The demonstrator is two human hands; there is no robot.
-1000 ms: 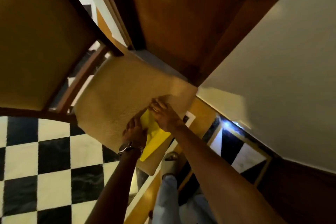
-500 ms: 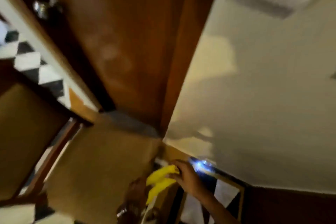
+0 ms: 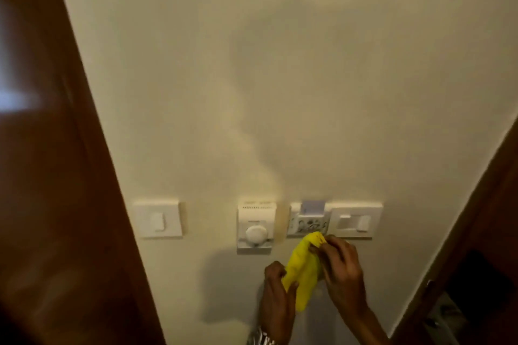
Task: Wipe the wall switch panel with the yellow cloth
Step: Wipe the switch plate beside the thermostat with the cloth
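Observation:
The yellow cloth (image 3: 304,269) is bunched between both hands just below the white wall switch panel (image 3: 353,221). My right hand (image 3: 343,274) pinches the cloth's upper end, whose tip touches the lower edge of the card-holder part (image 3: 308,223) of that panel. My left hand (image 3: 277,294), with a metal watch at the wrist, grips the cloth's lower left side. A card sticks out of the top of the holder.
On the cream wall (image 3: 280,78), a round-dial thermostat (image 3: 255,228) sits left of the panel and a single switch plate (image 3: 158,221) further left. A dark wooden door frame (image 3: 56,176) runs down the left; another wooden frame (image 3: 476,232) stands at the right.
The view has swung up from the chair seat and chequered floor to the wall. Both hands lifted the yellow cloth off the seat and brought it up to the switch panel.

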